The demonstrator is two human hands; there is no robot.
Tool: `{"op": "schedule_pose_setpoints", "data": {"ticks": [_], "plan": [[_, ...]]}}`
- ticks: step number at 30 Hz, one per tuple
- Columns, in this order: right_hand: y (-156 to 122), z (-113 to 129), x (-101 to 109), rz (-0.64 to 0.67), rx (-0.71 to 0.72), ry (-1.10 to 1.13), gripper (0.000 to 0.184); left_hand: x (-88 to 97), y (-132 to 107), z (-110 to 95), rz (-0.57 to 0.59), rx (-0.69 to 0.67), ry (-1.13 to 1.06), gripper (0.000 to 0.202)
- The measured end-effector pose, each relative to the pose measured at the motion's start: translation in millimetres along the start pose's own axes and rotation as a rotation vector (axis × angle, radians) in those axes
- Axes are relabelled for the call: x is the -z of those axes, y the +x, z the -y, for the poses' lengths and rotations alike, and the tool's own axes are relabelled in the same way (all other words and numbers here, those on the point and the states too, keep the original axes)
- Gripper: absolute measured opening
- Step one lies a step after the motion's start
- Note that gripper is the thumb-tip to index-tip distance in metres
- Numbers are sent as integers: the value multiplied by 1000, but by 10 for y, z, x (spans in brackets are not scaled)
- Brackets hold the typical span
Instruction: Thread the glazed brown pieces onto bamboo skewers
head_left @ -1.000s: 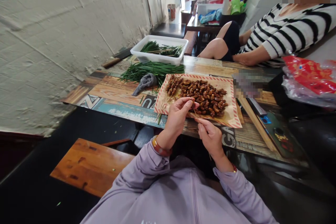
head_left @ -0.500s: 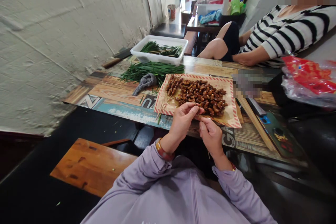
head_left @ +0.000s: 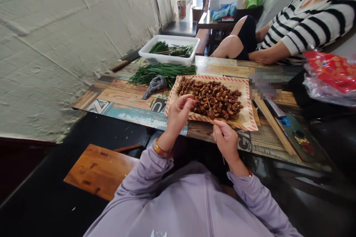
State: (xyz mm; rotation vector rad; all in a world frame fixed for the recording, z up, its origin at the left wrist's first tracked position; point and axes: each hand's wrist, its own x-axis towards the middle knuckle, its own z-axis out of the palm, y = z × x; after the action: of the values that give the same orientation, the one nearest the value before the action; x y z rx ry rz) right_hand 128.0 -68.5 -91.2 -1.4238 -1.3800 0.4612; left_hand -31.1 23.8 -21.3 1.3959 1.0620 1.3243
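Observation:
A pile of glossy brown pieces [head_left: 214, 98] lies on a paper sheet with a red-striped border [head_left: 246, 118] on the wooden table [head_left: 122, 100]. My left hand [head_left: 179, 113] reaches over the sheet's near left side, fingers curled just beside the pile; whether they pinch a piece I cannot tell. My right hand [head_left: 226, 140] is closed round a thin wooden skewer [head_left: 208, 103] at the table's near edge, with a brown piece threaded near its tip over the pile.
Green chives [head_left: 161, 71] and a grey cloth [head_left: 154, 85] lie behind the sheet, with a white tub [head_left: 169, 50] of more chives. A person in a striped top [head_left: 306, 26] sits across. Chopsticks [head_left: 274, 124], a phone [head_left: 297, 139] and a red plastic bag [head_left: 330, 77] are to the right. A wooden bench [head_left: 100, 172] stands near left.
My hands have parted: the left has moved forward to the pile, while the right keeps the skewer, now with its tip up over the pile. The view has shifted slightly.

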Motion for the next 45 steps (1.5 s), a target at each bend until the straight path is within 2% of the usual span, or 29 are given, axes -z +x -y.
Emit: {"op": "schedule_pose_setpoints", "data": {"ticks": [1, 3, 6, 9, 14, 20, 23, 27, 30, 33, 36, 38, 41, 45], "plan": [[3, 1, -5, -6, -19, 10, 28, 78, 85, 19, -24, -63, 120, 27], [15, 12, -11, -19, -50, 23, 27, 199, 240, 56, 28, -192, 414, 20], [35, 42, -9, -10, -62, 29, 27, 267, 386, 99, 227, -326, 809, 19], [49, 70, -1, -8, -65, 29, 27, 239, 429, 124, 338, -379, 1074, 24], [58, 90, 4, -2, -66, 34, 28, 175, 435, 116, 394, -447, 1336, 28], [64, 91, 4, -5, -58, 42, 27, 122, 437, 61, 413, -478, 1448, 24], [66, 94, 7, -3, -53, 36, 27, 132, 440, 63, 393, -466, 1376, 21], [64, 95, 12, 2, -48, 33, 27, 192, 467, 105, 269, -437, 1147, 14], [52, 81, 8, 5, -53, 39, 27, 212, 477, 142, 155, -325, 798, 10], [37, 65, -1, 7, -58, 51, 27, 184, 448, 148, 99, -100, 336, 9], [32, 66, -4, 30, -51, 62, 27, 128, 383, 110, 118, 83, -71, 19], [37, 75, -3, 53, -47, 62, 26, 85, 329, 74, 154, 151, -228, 22], [53, 90, 0, 69, -44, 56, 26, 22, 252, 34, 214, 225, -335, 27], [72, 104, 5, 80, -33, 49, 25, -35, 187, 13, 250, 301, -372, 37]]}}
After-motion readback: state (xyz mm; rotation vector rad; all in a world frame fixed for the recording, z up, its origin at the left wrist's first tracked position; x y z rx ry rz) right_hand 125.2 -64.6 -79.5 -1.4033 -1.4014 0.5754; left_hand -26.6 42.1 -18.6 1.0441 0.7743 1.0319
